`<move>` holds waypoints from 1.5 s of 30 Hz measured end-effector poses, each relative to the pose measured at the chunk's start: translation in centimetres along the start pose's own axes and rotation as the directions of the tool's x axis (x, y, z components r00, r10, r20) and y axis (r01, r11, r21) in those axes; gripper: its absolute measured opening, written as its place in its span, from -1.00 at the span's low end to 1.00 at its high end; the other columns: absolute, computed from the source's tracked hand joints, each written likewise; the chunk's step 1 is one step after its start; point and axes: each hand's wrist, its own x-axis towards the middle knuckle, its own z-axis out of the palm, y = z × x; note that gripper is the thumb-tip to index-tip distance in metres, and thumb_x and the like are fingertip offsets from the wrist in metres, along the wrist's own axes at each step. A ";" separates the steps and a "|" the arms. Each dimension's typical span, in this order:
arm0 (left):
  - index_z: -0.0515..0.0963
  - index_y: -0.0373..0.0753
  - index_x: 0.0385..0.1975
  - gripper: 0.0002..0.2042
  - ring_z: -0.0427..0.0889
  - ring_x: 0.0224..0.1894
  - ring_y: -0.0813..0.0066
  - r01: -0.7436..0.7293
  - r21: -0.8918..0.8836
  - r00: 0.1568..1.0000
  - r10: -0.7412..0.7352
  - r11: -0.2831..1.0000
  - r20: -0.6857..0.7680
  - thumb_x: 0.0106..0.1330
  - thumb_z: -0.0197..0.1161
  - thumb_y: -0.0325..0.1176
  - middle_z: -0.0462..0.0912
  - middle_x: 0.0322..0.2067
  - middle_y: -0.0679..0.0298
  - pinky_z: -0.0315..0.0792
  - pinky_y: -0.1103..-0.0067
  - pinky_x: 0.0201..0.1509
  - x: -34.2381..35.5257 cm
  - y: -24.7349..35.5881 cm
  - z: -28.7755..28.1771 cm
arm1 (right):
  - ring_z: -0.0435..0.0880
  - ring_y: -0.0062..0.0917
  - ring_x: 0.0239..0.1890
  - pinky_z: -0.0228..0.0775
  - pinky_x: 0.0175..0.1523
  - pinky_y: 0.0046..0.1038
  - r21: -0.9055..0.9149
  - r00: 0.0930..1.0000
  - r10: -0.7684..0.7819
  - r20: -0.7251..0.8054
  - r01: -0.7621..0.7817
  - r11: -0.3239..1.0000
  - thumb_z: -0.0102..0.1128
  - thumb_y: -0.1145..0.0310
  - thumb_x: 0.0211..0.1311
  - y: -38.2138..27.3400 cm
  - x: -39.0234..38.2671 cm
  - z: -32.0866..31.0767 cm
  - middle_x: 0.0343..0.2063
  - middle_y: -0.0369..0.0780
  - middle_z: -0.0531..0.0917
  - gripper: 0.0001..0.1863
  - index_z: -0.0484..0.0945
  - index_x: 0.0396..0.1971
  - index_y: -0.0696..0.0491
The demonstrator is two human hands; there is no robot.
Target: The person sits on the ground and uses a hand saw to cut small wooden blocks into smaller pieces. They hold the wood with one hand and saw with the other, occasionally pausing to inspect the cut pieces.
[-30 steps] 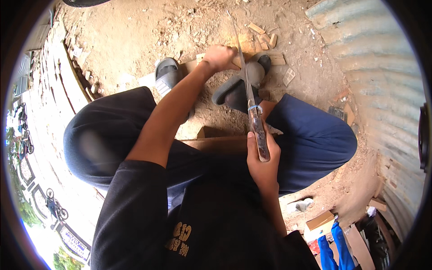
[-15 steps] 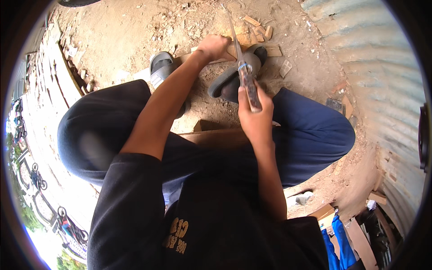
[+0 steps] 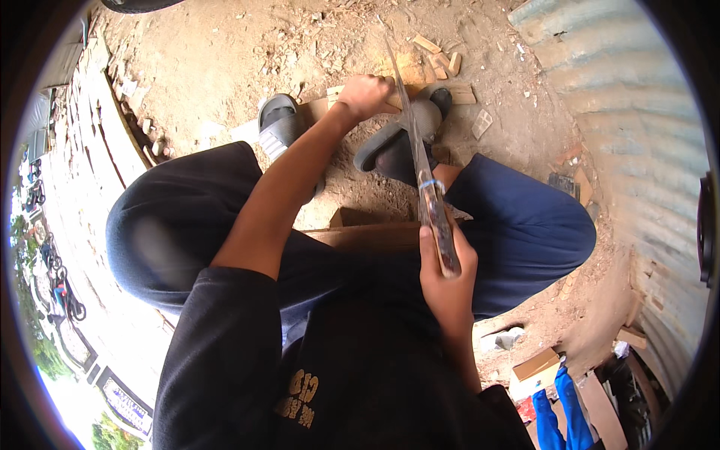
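Note:
My right hand (image 3: 448,274) is wrapped round the handle of a handsaw (image 3: 425,180), whose long thin blade points away from me. A blue band circles the saw where handle meets blade. Beyond my knees, my left hand (image 3: 367,96) is closed on a strip of wood (image 3: 463,94) lying crosswise near my feet. The blade crosses the strip just right of that hand; whether its teeth touch the wood I cannot tell. A grey sandal (image 3: 382,144) and the foot in it are close beside the blade, with the other grey sandal (image 3: 279,124) farther left.
Several small wood offcuts (image 3: 441,61) lie beside sawdust on the dirt ground. Beneath me is a wooden seat plank (image 3: 367,238). Corrugated metal sheeting (image 3: 622,97) stands along the right. Cardboard (image 3: 536,365) and blue cloth (image 3: 571,409) are at the lower right, and boards (image 3: 112,124) lie at left.
My right hand has drawn the saw back toward my body, so its handle now sits nearer my lap. My left hand keeps its hold on the wood strip. The whole view has shifted slightly.

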 end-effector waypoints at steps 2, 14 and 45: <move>0.47 -0.25 -0.15 -0.35 0.73 -0.38 0.26 -0.020 0.069 0.996 0.014 0.997 0.088 0.13 0.25 0.31 0.70 -0.40 0.15 0.61 0.42 -0.32 0.6 -0.4 -1.0 | 0.70 -0.21 -0.01 0.51 -0.01 -0.36 -0.001 0.987 0.156 0.041 -0.156 0.988 0.14 0.51 0.30 -0.8 0.4 -0.1 -0.13 0.11 0.65 -0.60 0.47 0.13 0.24; 0.51 -0.23 -0.23 -0.43 0.74 -0.38 0.22 -0.048 -0.025 0.998 0.047 0.999 -0.038 0.13 0.29 0.23 0.70 -0.43 0.11 0.60 0.38 -0.33 0.9 -1.1 -0.3 | 0.73 -0.40 -0.17 0.49 -0.11 -0.43 -0.075 0.986 0.150 0.073 -0.145 0.987 0.14 0.49 0.32 -0.1 1.3 0.5 -0.20 0.03 0.69 -0.64 0.49 0.09 0.25; 0.48 -0.24 -0.21 -0.48 0.73 -0.35 0.17 0.064 -0.084 0.998 -0.063 0.994 0.015 0.16 0.29 0.15 0.70 -0.43 0.07 0.61 0.34 -0.26 -0.6 -0.1 0.6 | 0.62 -0.56 -0.36 0.46 -0.17 -0.49 -0.061 0.987 0.150 0.052 -0.146 0.987 0.16 0.46 0.34 -0.8 0.8 0.2 -0.36 -0.04 0.67 -0.68 0.51 0.03 0.28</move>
